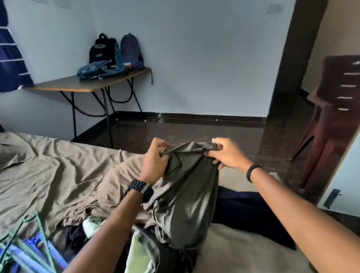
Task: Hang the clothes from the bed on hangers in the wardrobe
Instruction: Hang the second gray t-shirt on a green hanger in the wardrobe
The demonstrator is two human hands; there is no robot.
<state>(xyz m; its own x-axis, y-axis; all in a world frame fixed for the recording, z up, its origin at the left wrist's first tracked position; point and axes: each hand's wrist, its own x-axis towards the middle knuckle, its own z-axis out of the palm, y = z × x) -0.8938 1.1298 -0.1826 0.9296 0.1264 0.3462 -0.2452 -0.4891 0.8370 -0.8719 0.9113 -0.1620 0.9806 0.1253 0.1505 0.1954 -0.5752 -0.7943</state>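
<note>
Above the near part of the bed (40,176), both hands hold one olive-green garment (185,197) by its upper edge. The left hand (153,161), wearing a black watch (141,189), has its fingers curled round the bunched fabric at the garment's left corner. The right hand (226,154), with a dark band (253,172) at the wrist, pinches the right corner between thumb and curled fingers. The upper edge is stretched between the two hands; the rest hangs down in folds and its lower end touches the pile of clothes (139,250) on the bed. That pile holds dark, pale green and tan pieces, lying between the forearms and partly hidden by them. A heap of green and blue hangers (24,257) lies at the bed's near left, just beside the pile. The bed's wrinkled tan sheet runs leftward to a pillow (1,155) at the frame edge. Beyond the bed's far edge lies a strip of dark polished floor (195,131), bounded by the wall's dark skirting. In the far left corner stands a folding worktop (66,85) carrying backpacks (115,53). At right, a dark red plastic chair (333,114) stands on the floor near a doorway, and a pale door panel (354,168) with a black latch fills the right edge, near the right forearm.
</note>
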